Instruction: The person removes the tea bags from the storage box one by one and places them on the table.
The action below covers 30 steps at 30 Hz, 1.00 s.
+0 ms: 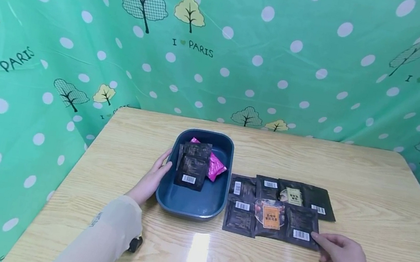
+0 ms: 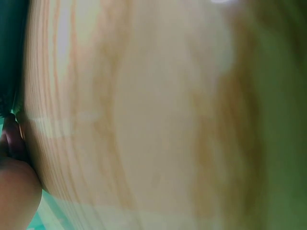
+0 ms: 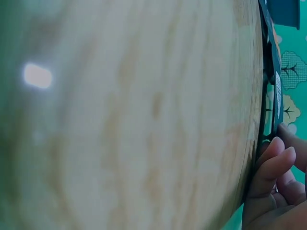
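Note:
A dark blue tub (image 1: 189, 204) stands on the table, holding several black sachets (image 1: 194, 165) and a bright pink packet (image 1: 215, 167). Against the tub's left wall rests my left hand (image 1: 149, 181), its fingers extended along the outside. Only part of the left hand (image 2: 17, 177) shows in the left wrist view, beside the dark wall. To the right of the tub, black sachets lie in two overlapping rows. My right hand (image 1: 343, 255) pinches the lower right corner of the front row's end sachet (image 1: 301, 227). The right wrist view shows this sachet (image 3: 278, 91) edge-on at the thumb.
In the front row are a sachet with an orange label (image 1: 272, 218) and another with a barcode (image 1: 239, 222). Behind them lies one with a pale label (image 1: 293, 196). A green patterned curtain (image 1: 248, 54) hangs behind the wood-grain table (image 1: 383, 192). A small black object (image 1: 135, 244) shows below the left sleeve.

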### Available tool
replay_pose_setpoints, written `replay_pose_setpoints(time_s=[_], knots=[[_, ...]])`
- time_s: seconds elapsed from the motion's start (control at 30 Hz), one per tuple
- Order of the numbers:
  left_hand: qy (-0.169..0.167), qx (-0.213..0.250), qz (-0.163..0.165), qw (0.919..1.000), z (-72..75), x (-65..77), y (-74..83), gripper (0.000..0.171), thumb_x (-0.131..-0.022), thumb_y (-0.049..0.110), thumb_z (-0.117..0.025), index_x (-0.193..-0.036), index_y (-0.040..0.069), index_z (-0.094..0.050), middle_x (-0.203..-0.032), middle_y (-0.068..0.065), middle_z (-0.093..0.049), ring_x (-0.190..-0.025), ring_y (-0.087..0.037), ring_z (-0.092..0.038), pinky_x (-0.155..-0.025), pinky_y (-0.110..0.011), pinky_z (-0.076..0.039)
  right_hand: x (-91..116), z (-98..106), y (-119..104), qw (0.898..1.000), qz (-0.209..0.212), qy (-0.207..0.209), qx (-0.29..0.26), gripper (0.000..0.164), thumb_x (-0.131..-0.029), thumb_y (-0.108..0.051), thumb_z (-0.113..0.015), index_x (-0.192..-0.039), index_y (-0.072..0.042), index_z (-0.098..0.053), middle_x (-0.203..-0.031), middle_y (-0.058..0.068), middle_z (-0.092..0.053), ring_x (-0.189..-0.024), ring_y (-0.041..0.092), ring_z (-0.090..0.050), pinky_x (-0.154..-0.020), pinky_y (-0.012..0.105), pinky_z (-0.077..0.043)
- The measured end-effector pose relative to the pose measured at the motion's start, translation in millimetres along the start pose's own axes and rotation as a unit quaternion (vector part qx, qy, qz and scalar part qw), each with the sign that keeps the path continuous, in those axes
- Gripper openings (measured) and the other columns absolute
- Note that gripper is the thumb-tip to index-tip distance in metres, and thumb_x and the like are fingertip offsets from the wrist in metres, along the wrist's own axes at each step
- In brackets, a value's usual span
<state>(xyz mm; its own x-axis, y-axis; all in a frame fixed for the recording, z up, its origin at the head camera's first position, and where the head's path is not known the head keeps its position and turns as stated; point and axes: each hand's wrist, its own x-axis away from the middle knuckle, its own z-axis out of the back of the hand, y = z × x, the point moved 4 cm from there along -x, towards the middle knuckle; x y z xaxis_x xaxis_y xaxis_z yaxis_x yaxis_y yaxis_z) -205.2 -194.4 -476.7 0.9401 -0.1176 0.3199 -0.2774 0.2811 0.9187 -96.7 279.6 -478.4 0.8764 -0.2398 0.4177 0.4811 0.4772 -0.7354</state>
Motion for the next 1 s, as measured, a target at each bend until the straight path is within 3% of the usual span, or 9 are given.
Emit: replay_pose_setpoints(time_s=[0.4,1.0], knots=[[0.0,0.005,-0.003,1.0,-0.6,1.0,1.8,0.055,-0.108,0.043,-0.032,-0.159,0.036,-0.012,-0.167,-0.009,-0.012,-0.151,-0.037,-0.017,-0.122,-0.058,-0.013,0.2,1.1,-1.4,1.0,-0.003,0.008,0.015,0.058,-0.093,-0.039,-0.068,-0.122,0.011,-0.061,-0.064,-0.002,-0.061,-0.051,0.012,-0.057,-0.049,0.028,-0.052],[-0.001,0.003,0.0,1.0,-0.2,-0.2,0.6,0.055,-0.107,0.044,-0.032,-0.158,0.038,-0.012,-0.167,-0.008,-0.011,-0.152,-0.036,-0.017,-0.122,-0.058,-0.013,0.0,-0.4,-0.5,1.0,-0.007,0.001,-0.007,0.054,-0.095,-0.032,-0.066,-0.124,0.013,-0.058,-0.065,0.0,-0.061,-0.054,0.011,-0.06,-0.054,0.029,-0.057]])
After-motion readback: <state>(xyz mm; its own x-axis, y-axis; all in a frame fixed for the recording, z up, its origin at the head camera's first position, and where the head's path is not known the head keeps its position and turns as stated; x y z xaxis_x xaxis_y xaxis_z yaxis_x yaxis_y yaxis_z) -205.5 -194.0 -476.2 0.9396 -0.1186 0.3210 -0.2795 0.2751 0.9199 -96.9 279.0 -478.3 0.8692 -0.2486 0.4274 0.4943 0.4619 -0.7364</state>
